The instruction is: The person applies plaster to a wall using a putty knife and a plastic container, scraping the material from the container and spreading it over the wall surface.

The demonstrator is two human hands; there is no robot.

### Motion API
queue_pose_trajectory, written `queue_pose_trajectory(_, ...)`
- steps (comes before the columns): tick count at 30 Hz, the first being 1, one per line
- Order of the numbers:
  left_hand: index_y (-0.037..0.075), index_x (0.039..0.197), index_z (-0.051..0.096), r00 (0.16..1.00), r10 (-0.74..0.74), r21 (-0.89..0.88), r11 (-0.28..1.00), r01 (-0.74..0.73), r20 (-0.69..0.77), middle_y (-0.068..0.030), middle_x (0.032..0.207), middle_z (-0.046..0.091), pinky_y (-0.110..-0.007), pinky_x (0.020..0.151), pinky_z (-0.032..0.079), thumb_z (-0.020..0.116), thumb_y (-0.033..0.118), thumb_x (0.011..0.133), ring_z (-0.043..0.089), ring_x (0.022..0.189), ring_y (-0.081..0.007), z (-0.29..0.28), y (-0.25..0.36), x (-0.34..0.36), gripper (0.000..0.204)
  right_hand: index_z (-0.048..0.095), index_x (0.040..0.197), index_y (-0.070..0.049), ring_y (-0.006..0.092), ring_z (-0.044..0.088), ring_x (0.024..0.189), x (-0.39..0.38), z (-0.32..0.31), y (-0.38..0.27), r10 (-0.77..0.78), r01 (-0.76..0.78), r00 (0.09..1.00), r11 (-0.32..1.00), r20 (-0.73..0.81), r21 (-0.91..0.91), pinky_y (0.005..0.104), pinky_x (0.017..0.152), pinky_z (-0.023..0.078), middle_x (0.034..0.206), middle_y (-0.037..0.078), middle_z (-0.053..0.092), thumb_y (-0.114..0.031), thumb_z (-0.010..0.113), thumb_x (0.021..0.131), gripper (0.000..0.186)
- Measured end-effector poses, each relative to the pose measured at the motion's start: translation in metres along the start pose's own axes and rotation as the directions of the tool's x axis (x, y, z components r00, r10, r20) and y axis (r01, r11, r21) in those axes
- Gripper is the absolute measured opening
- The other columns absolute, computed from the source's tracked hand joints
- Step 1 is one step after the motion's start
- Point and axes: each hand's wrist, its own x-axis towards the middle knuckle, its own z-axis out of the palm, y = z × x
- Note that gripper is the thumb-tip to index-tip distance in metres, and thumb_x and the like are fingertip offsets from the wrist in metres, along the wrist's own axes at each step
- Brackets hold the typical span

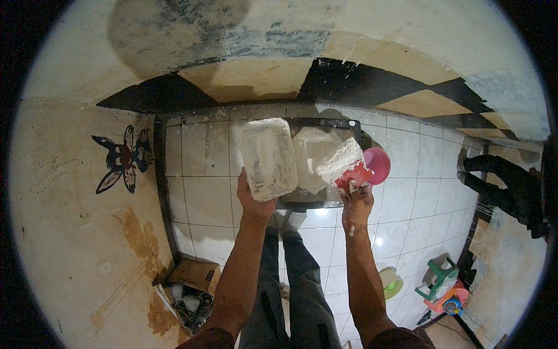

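In my left hand (pixel 256 200) is a rectangular plastic tub (pixel 268 160), its inside smeared with whitish paste; my fingers and thumb grip its near end. A red-handled putty spreader (pixel 354 174) is in my right hand (pixel 356 205), its broad blade thickly loaded with white putty (pixel 340 160). White smears show on that hand's fingers and wrist. Below both hands lies a black tray (pixel 337 123), with a pale, translucent plastic sheet or bag (pixel 308 145) seen between the tub and the spreader. Just right of the spreader is a pink bowl (pixel 381 163).
White tiles (pixel 401 203) cover the floor, ahead of a wall with black and tan diamonds (pixel 244 78). A cardboard box (pixel 195 276) with cables stands lower left. Lower right are a green bowl (pixel 390 282) and a green stool (pixel 436 278). Dark trouser legs (pixel 503 186) show far right.
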Motion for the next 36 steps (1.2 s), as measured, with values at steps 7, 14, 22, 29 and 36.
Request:
queue_pose_trajectory(7,0.007,0.128,0.048,0.999,-0.018,0.001,1.000,0.018,0.028,-0.0125,0.125,0.055,-0.051,0.097,0.042,0.043,0.040,0.092,0.053,0.115,-0.0318,-0.003,-0.002,-0.001,0.050,0.055,0.110,-0.002,0.0130,0.060,0.087,0.020,-0.009,0.035,-0.337,0.357,0.933,0.844,0.122,-0.401,0.0243,0.071,0.048,0.102,0.006,0.063,-0.005,0.055,0.091,0.020)
queue_pose_trajectory(14,0.006,0.129,0.047,1.000,-0.020,0.013,1.000,0.020,0.020,-0.0124,0.124,0.055,-0.051,0.097,0.042,0.041,0.040,0.093,0.053,0.114,-0.0318,-0.004,-0.004,-0.002,0.050,0.056,0.111,-0.005,0.0161,0.061,0.088,0.020,-0.007,0.036,-0.225,0.235,0.971,0.956,0.079,-0.176,0.0264,0.071,0.048,0.103,0.006,0.063,-0.008,0.058,0.090,0.021)
queue_pose_trajectory(22,0.005,0.128,0.047,0.995,-0.095,0.045,0.995,0.093,0.042,-0.0125,0.123,0.055,-0.050,0.097,0.042,0.040,0.039,0.094,0.053,0.113,-0.0318,-0.013,-0.008,0.002,0.049,0.054,0.112,-0.003,0.0185,0.061,0.092,-0.015,0.008,-0.009,0.095,-0.095,0.995,0.993,-0.003,0.066,0.0297,0.076,0.051,0.107,0.008,0.060,-0.014,0.062,0.089,0.027)
queue_pose_trajectory(29,0.006,0.126,0.051,0.988,-0.155,0.031,0.988,0.155,0.016,-0.0141,0.120,0.057,-0.051,0.096,0.043,0.043,0.040,0.093,0.054,0.111,-0.0345,-0.008,-0.025,0.004,0.048,0.056,0.110,0.002,0.0157,0.061,0.089,-0.038,0.049,-0.010,-0.333,0.421,0.906,0.647,0.262,-0.636,0.0292,0.080,0.049,0.102,0.011,0.064,-0.002,0.056,0.090,0.020)
queue_pose_trajectory(36,0.006,0.128,0.047,0.991,-0.130,0.069,0.990,0.127,0.031,-0.0133,0.123,0.055,-0.048,0.098,0.043,0.041,0.039,0.094,0.053,0.113,-0.0312,0.001,-0.021,0.002,0.048,0.056,0.106,0.002,0.0120,0.061,0.084,-0.037,0.054,-0.024,-0.217,0.231,0.973,0.926,0.078,-0.299,0.0255,0.073,0.049,0.098,0.010,0.065,-0.004,0.058,0.090,0.017)
